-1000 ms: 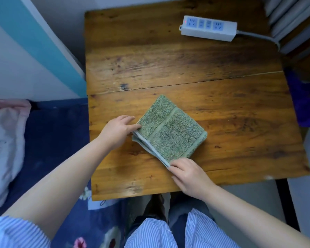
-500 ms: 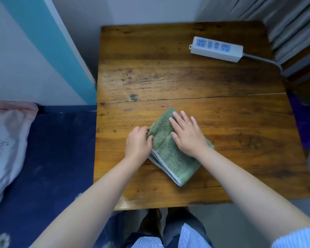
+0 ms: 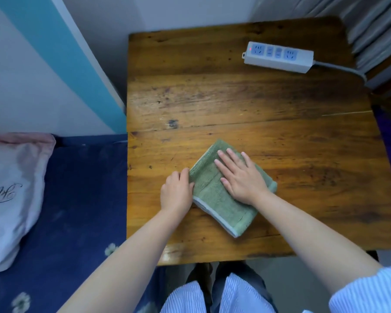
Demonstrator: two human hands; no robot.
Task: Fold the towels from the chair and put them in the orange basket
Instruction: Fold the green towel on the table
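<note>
1. The place is a home bedroom: a bed (image 3: 77, 199) with a dark blue flowered sheet fills the lower left, a pale pink pillow (image 3: 11, 195) lying on it.
2. A worn wooden bench (image 3: 235, 98) beside the bed carries a white power strip (image 3: 279, 57) at upper right.
3. Grey curtains (image 3: 375, 30) hang in the upper right corner.

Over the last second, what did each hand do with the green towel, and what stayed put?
The right hand left the green towel's near corner and now lies flat on top, fingers straight. The left hand stayed at the towel's left edge, fingers curling onto it. The towel stayed folded on the table; the power strip is unmoved.
</note>
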